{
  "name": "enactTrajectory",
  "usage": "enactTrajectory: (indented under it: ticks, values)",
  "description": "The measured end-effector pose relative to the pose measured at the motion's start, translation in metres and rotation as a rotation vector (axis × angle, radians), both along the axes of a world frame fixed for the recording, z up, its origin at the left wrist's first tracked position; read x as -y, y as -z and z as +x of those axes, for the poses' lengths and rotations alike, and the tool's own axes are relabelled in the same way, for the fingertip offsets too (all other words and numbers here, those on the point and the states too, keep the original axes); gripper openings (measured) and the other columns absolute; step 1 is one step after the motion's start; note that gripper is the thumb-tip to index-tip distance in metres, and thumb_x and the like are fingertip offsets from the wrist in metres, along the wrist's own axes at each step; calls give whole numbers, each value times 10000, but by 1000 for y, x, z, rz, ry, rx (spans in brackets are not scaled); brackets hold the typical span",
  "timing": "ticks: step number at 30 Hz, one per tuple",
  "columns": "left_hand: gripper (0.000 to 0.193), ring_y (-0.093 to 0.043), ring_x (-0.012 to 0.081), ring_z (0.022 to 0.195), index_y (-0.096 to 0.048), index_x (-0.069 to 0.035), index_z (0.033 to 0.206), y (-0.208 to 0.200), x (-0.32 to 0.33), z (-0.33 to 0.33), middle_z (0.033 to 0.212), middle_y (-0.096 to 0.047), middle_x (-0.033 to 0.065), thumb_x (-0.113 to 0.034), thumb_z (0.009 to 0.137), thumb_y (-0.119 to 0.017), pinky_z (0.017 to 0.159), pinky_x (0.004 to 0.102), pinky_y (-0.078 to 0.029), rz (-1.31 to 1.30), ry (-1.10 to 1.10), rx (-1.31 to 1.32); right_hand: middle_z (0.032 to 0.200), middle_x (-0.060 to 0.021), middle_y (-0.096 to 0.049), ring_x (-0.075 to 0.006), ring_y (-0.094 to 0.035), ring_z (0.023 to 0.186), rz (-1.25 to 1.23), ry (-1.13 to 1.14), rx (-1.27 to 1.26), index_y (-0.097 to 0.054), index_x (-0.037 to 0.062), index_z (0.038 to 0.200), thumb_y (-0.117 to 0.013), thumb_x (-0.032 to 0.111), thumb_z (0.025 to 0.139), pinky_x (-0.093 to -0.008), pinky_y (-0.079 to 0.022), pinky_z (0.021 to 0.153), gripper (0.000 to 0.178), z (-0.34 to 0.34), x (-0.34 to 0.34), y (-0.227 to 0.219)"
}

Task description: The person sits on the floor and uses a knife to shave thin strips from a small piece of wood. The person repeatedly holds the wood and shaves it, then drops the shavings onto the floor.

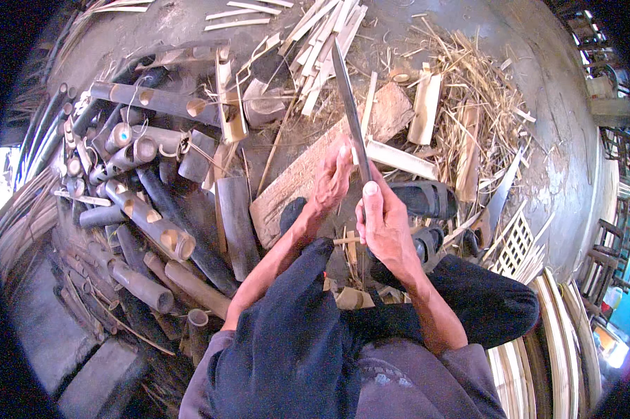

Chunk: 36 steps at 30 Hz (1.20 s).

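Note:
My right hand [385, 220] is wrapped around the handle end of a machete [350, 98], thumb on top. Its long dark blade points away from me, over a thick wooden block [294, 185]. Close to the left side of the blade, the fingers of my left hand [332, 174] are bent and closed. A small pale edge shows between those fingers and the blade; what it belongs to is hidden. Just right of the blade, a split bamboo piece [402, 160] lies against the block. Another split bamboo piece [425, 105] rests beyond it.
Cut bamboo tubes [151, 223] are heaped on the left. Pale split strips [329, 42] lie at the far side. Thin shavings [489, 91] pile up at the right, near a handsaw [500, 199]. A woven bamboo lattice [514, 244] and long slats [549, 342] are beside my right leg.

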State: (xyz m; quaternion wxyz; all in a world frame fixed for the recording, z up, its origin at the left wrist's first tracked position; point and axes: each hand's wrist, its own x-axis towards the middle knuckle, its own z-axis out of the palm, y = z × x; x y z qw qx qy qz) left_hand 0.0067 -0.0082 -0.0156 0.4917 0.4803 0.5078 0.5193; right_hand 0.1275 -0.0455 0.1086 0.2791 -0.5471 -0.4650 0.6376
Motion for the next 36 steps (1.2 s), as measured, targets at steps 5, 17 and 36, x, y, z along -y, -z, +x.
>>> enactTrajectory:
  ticks: [5, 17, 36]
  values:
    - [359, -525, 167, 891, -564, -13, 1162, 16, 3, 11, 986, -597, 98, -289, 1030, -375, 797, 320, -443, 54, -93, -4, 628, 49, -426, -32, -385, 484, 126, 1, 84, -336, 129, 1462, -387, 377, 1019, -196, -356, 425, 510, 3, -3, 24]
    - [324, -531, 207, 921, -546, -28, 1190, 6, 5, 8, 1028, -587, 91, -235, 1032, -353, 797, 331, -445, -46, 21, 130, 628, 43, -429, -37, -398, 506, 94, 7, 66, -312, 132, 1475, -387, 330, 1024, -194, -374, 438, 498, 1, -6, 6]
    - [456, -523, 255, 1111, -511, 30, 1192, 0, 30, -36, 1162, -533, 164, -318, 1017, -275, 1016, 353, -369, -25, -421, -103, 683, -129, -556, -232, -570, 607, 75, -108, 206, -364, 191, 1447, -375, 311, 1006, -402, -477, 638, 456, 2, 3, 13]
